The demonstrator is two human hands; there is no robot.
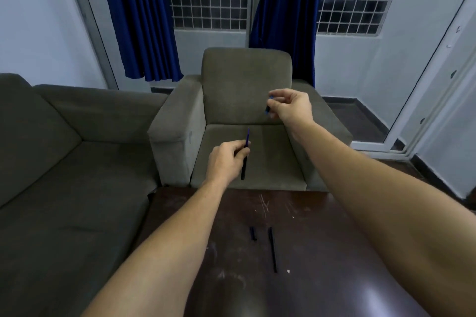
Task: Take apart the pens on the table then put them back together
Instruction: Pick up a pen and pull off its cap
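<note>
My left hand (228, 159) grips a dark pen barrel (243, 168) held upright in the air, with a thin blue refill (248, 135) sticking out of its top. My right hand (292, 107) is raised higher and to the right, its fingers pinched on a small blue pen piece (268, 109); whether it is a cap or a tip I cannot tell. On the dark wooden table (322, 252) below lie a short dark pen cap (253, 233) and a long dark pen barrel (273, 249), side by side between my forearms.
A grey armchair (247, 80) stands just beyond the table's far edge, behind both hands. A grey sofa (64, 149) fills the left side. Blue curtains (141, 15) and barred windows are at the back, a glass door at the right.
</note>
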